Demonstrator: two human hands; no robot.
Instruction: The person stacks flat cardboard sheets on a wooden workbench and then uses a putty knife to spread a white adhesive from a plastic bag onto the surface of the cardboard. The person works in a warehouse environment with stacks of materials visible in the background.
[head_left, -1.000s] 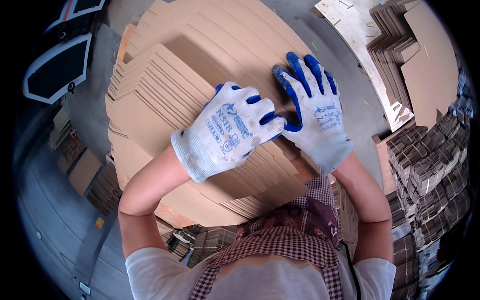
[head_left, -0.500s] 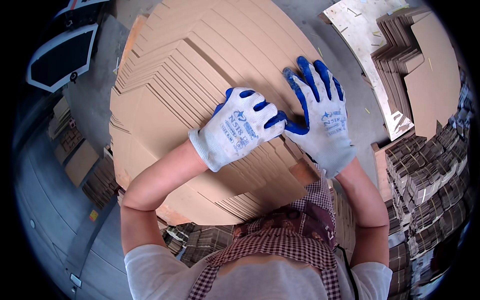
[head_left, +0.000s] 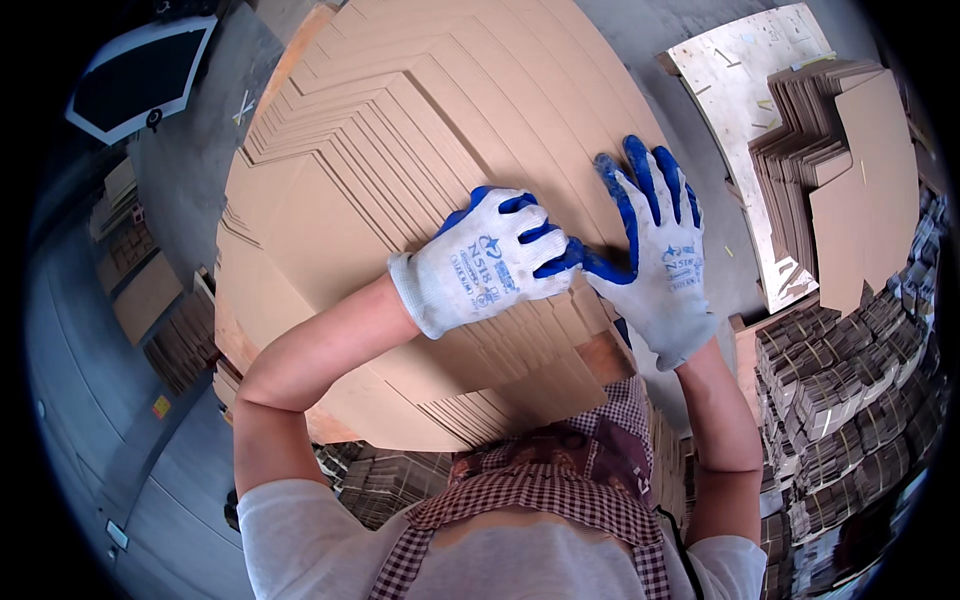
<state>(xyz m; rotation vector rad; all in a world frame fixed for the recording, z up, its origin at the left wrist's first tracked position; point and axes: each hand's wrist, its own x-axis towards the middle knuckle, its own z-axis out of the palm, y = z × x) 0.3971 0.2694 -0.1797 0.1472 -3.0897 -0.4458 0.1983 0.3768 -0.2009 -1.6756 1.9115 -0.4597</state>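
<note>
A broad stack of flat brown cardboard sheets (head_left: 300, 225) lies in front of me, fanned out in overlapping steps with angled notches. My left hand (head_left: 490, 262), in a white glove with blue coating, rests on the sheets with its fingers curled in. What those fingers hold, if anything, is hidden beneath the hand. Beside it, my right hand (head_left: 655, 260), gloved the same way, lies with fingers spread over the right edge of the stack. Its thumb reaches toward the left hand's fingertips and appears to meet them.
At the right, a pale board (head_left: 715, 110) carries a second stack of notched cardboard (head_left: 865, 190). Strapped cardboard bundles (head_left: 830, 370) are piled below it. A dark panel with a white frame (head_left: 140, 80) stands at the far left, above more cardboard pieces (head_left: 148, 292).
The view has shifted slightly, so the stacks sit a little differently in it. Both hands keep nearly the same pose: left curled, right spread.
</note>
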